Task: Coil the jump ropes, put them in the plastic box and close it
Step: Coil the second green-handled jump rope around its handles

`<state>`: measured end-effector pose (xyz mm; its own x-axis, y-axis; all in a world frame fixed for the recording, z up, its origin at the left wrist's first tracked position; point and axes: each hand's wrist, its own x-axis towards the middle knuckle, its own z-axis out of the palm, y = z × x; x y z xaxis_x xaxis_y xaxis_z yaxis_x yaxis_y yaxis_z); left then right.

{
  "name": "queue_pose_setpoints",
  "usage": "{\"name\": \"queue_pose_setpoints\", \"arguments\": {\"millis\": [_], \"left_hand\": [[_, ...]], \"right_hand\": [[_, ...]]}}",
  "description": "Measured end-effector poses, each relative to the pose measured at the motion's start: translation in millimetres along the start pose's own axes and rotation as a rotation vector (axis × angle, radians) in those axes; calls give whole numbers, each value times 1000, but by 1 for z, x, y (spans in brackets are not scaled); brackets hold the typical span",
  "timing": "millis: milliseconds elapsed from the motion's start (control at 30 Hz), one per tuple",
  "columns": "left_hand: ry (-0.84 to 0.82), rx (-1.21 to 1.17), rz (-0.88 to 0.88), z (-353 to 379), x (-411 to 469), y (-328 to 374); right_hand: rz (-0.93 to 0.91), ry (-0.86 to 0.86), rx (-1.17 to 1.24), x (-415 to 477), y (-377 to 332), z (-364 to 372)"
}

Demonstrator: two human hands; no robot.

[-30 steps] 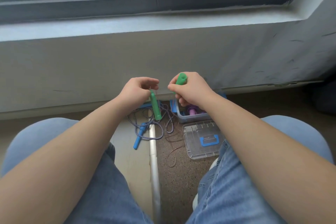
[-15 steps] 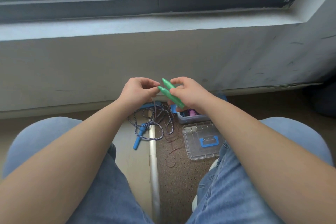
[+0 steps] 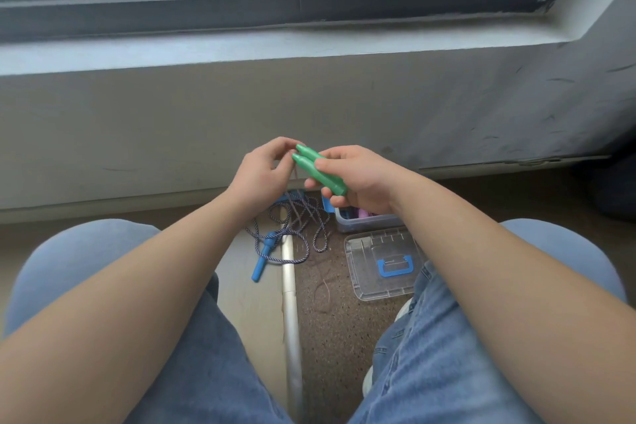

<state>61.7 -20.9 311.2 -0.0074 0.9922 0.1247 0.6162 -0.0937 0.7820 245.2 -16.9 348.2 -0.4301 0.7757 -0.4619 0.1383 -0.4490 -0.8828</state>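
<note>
My right hand (image 3: 358,179) grips two green jump-rope handles (image 3: 318,170) held side by side, tips pointing up-left. My left hand (image 3: 265,172) pinches the thin cord at those tips, and the cord hangs down toward the floor. Below lies a blue-handled jump rope (image 3: 261,260) with a loose purple braided rope (image 3: 303,231). The clear plastic box (image 3: 364,222) stands partly hidden under my right wrist, with something purple inside. Its clear lid with a blue handle (image 3: 382,265) lies flat in front of the box.
I sit with both denim-clad knees either side of the floor space. A white pipe (image 3: 290,303) runs along the floor between my legs. The grey wall (image 3: 172,120) and window sill are straight ahead. A thin brownish cord (image 3: 323,286) trails over the speckled floor.
The two green handles, apart a second ago, are now together in my right hand. My left hand has let go of its handle and shifted to the cord at the tips.
</note>
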Motion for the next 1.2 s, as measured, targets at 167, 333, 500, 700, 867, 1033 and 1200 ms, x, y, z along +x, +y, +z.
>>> {"name": "queue_pose_setpoints", "arguments": {"millis": [167, 333, 500, 700, 867, 1033, 1200], "left_hand": [[-7, 45, -23, 0, 2, 1], [-215, 164, -152, -2, 6, -16], [-345, 208, -215, 2, 0, -22], [-159, 7, -165, -3, 1, -17], [-179, -32, 36, -9, 0, -8], [-249, 54, 20, 5, -14, 3], [-442, 381, 128, 3, -19, 17]], "right_hand": [[-52, -64, 69, -5, -4, -7], [-257, 161, 287, -6, -14, -12], [-366, 356, -26, 0, -8, -26], [-274, 102, -429, 3, 5, -9], [-226, -56, -463, -6, 5, -2], [-351, 104, -220, 1, 1, -1], [-392, 393, -832, 8, 12, -2]]}}
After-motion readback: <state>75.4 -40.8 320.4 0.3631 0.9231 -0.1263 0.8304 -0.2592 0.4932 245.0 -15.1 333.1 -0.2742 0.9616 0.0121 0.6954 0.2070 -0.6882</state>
